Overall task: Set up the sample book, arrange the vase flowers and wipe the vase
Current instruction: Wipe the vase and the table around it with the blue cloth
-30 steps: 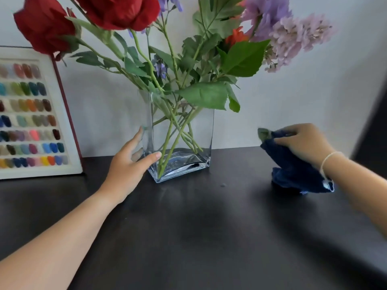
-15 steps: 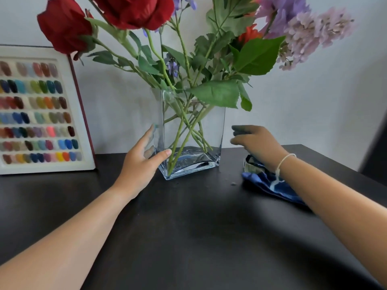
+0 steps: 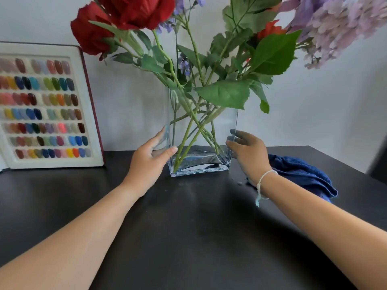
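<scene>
A clear rectangular glass vase (image 3: pixel 222 130) stands on the dark table (image 3: pixel 188 227) near the wall. Red roses (image 3: pixel 125 15), lilac blooms (image 3: pixel 335 24) and green leaves rise from it. My left hand (image 3: pixel 150 158) grips the vase's left side, thumb on the front face. My right hand (image 3: pixel 249 153) grips its right edge, fingers round the corner. The blue cloth (image 3: pixel 301 174) lies crumpled on the table behind my right wrist, with no hand on it. The sample book (image 3: pixel 44 105) stands open against the wall at the left, showing rows of coloured chips.
A white wall runs close behind the vase and the book. A dark object (image 3: pixel 379 164) sits at the far right edge. A few small crumbs (image 3: pixel 239 183) lie on the table by the vase.
My right hand dropped the blue cloth on the table and moved left onto the vase's right edge. My left hand stayed on the vase.
</scene>
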Demonstrator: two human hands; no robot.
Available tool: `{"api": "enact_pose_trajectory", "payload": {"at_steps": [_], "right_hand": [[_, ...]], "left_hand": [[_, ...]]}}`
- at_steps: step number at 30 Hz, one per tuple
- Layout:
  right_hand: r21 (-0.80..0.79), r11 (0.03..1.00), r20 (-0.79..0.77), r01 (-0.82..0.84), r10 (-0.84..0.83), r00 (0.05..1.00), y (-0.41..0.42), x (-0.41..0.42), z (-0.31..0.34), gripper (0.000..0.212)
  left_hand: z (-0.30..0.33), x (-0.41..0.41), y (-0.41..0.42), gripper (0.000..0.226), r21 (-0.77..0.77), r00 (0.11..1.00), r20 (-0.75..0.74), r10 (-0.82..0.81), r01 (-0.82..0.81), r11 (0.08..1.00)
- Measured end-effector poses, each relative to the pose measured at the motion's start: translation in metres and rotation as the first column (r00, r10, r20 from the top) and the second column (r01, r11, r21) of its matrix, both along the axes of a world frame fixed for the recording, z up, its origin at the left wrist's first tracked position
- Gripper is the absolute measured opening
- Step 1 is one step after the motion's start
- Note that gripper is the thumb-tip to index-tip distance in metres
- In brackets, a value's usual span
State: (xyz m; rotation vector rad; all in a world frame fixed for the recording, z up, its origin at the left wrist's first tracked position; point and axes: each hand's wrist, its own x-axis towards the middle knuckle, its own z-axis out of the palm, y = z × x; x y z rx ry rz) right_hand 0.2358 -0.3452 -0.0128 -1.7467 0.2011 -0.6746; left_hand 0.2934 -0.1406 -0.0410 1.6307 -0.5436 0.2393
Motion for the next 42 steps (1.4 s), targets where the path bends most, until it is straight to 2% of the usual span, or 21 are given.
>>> {"api": "enact_pose_trajectory", "payload": {"at_steps": [13, 30, 37, 39, 40, 42], "right_hand": [[-0.109, 0.984, 0.102, 0.137, -0.126, 0.987, 0.005, -0.008, -0.01, 0.036], [-0.177, 0.977, 0.138, 0.117, -0.093, 0.986, -0.002, -0.002, -0.018, 0.035], [-0.232, 0.968, 0.106, 0.095, -0.072, 0.992, -0.001, -0.012, -0.017, 0.043], [-0.354, 0.928, 0.09, 0.119, -0.093, 0.992, -0.006, -0.022, -0.016, 0.042], [-0.484, 0.863, 0.085, 0.147, -0.121, 0.989, -0.01, -0.028, -0.015, 0.041], [-0.721, 0.668, 0.085, 0.185, -0.18, 0.98, -0.021, -0.041, -0.015, 0.037]], "left_hand": [[-0.004, 0.009, -0.001, 0.054, 0.011, 0.992, -0.054, -0.118, 0.119, 0.993], [-0.006, 0.009, -0.004, 0.052, -0.011, 0.989, -0.068, -0.13, 0.13, 0.991], [-0.006, 0.0, -0.003, 0.051, -0.009, 0.998, -0.034, -0.047, 0.047, 0.999], [-0.006, -0.003, -0.001, 0.048, -0.004, 0.999, -0.028, -0.015, 0.015, 1.0], [-0.007, -0.006, -0.001, 0.047, -0.004, 1.0, -0.031, 0.004, -0.004, 1.0], [-0.007, -0.012, 0.0, 0.046, -0.013, 0.998, -0.042, 0.048, -0.049, 0.999]]}}
